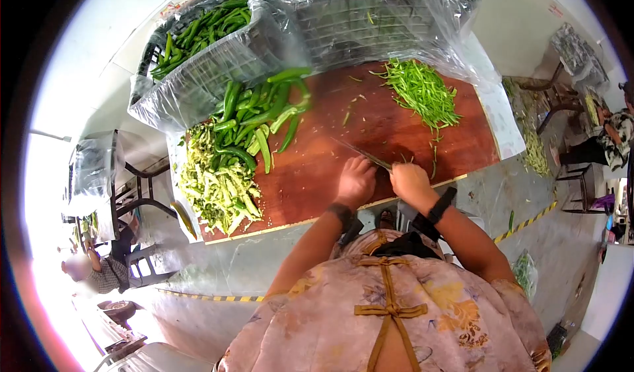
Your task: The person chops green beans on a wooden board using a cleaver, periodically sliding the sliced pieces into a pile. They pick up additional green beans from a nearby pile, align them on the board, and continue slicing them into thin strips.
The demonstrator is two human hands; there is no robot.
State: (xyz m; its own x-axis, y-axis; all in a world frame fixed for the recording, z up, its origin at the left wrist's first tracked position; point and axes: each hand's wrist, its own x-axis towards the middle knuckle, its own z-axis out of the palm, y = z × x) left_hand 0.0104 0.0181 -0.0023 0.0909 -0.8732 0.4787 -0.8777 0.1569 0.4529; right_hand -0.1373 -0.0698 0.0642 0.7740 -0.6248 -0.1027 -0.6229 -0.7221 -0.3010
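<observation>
In the head view, the right hand (pixel 411 184) grips a knife (pixel 371 158) slanting ahead of the left hand (pixel 355 183), whose fingers curl; whether they hold anything, I can't tell. Green peppers (pixel 265 113) lie beyond the left hand, shreds (pixel 419 91) beyond the right. Slicing seems underway; another stroke calls for tucked fingertips.

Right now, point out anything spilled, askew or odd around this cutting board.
Pale green scraps lie scattered on the floor to the right of the cutting board, and one green piece lies alone by the striped tape. That looks odd, since the cut greens sit heaped on the board.
</observation>
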